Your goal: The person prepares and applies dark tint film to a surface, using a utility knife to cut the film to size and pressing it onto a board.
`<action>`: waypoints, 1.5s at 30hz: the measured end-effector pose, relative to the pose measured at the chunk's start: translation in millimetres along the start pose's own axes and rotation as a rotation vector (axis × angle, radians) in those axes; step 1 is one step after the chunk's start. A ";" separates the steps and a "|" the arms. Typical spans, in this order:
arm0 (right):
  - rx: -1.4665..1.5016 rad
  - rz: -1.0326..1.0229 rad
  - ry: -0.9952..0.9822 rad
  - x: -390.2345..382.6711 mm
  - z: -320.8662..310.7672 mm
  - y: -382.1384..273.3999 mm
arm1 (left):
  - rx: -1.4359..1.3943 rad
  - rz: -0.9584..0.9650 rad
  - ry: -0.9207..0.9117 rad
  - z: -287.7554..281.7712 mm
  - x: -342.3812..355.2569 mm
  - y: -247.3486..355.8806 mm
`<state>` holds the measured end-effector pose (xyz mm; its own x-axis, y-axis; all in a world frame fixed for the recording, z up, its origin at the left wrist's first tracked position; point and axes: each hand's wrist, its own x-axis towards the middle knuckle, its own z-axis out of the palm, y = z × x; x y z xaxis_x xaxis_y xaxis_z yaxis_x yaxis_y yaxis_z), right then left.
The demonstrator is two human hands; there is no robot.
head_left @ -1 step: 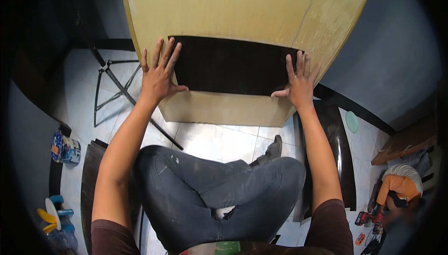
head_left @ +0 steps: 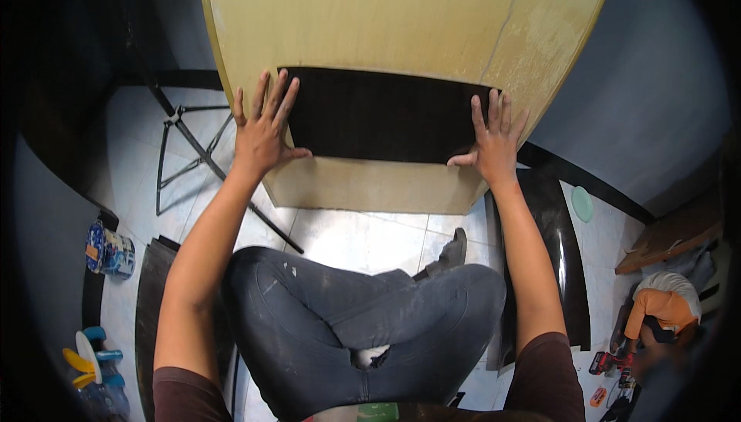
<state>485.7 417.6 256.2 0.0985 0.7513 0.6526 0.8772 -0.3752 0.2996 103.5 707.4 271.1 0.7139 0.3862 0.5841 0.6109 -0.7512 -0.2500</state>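
The left hand (head_left: 262, 144) and right hand (head_left: 496, 148) press palms-down, fingers (head_left: 286, 102) spread wide, at opposite ends of a black sheet (head_left: 378, 117) low on a yellowish wooden panel (head_left: 363, 17); its long axis runs left to right.

The head camera, left of a side-by-side fisheye pair, looks steeply down and forward from the person's head. The dark trousers (head_left: 309, 314) fill the near middle; the hands (head_left: 262, 140) lie farther out, before the pale wooden board (head_left: 370, 13) at the far side. Straight edges bow toward the black rim.
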 end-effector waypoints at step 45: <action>0.283 0.348 0.034 -28.5 30.3 -64.7 | -0.269 -0.218 0.193 42.5 -23.6 42.9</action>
<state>440.4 436.9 197.2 0.3988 0.5867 0.7048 0.8892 -0.4354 -0.1407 127.4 688.8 213.7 0.4843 0.4633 0.7421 0.6108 -0.7864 0.0923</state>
